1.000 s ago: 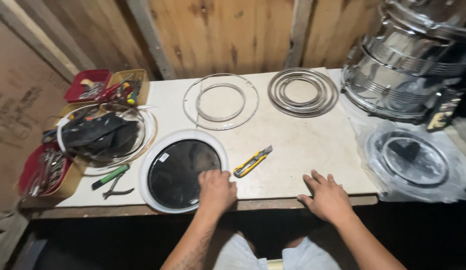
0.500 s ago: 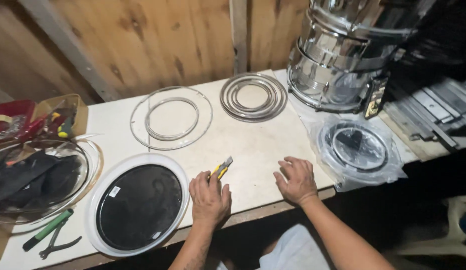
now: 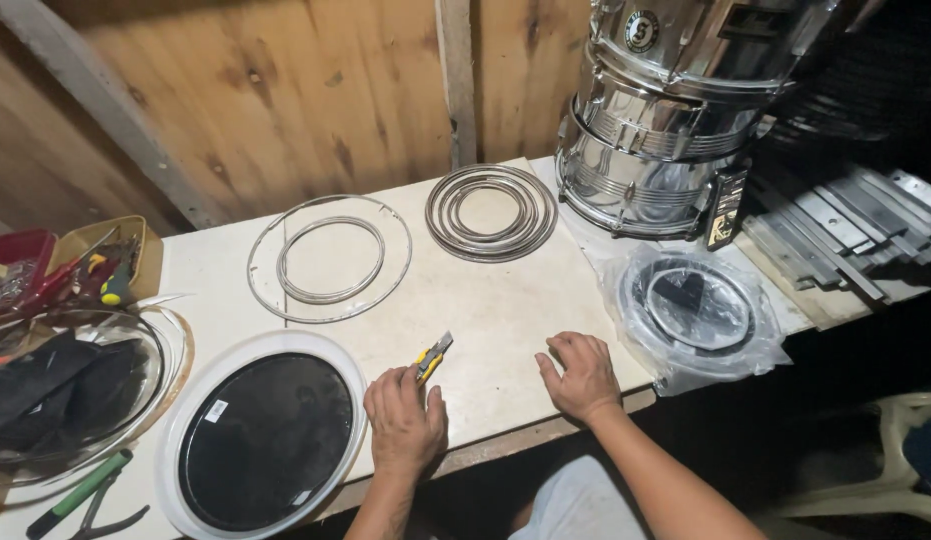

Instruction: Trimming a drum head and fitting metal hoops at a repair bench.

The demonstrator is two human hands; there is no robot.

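My left hand (image 3: pixel 405 422) lies on the white tabletop (image 3: pixel 495 320) with its fingers closed over the handle end of a yellow and grey utility knife (image 3: pixel 434 357); the blade end sticks out past my fingertips. Just left of that hand lies a black drumhead with a white rim (image 3: pixel 265 440). My right hand (image 3: pixel 585 376) rests palm down on the table near the front edge, fingers slightly curled and holding nothing.
Thin metal hoops (image 3: pixel 330 258) and a stack of hoops (image 3: pixel 492 212) lie at the back. Chrome drums (image 3: pixel 675 110) stand back right, with a plastic-bagged drumhead (image 3: pixel 697 310) before them. At left are a clear hoop with black cloth (image 3: pixel 65 400), green pliers (image 3: pixel 80 495) and tool trays (image 3: pixel 95 265).
The view has swung right and closer. My left hand has left the black drumhead and come onto the utility knife. My right hand stays flat on the table.
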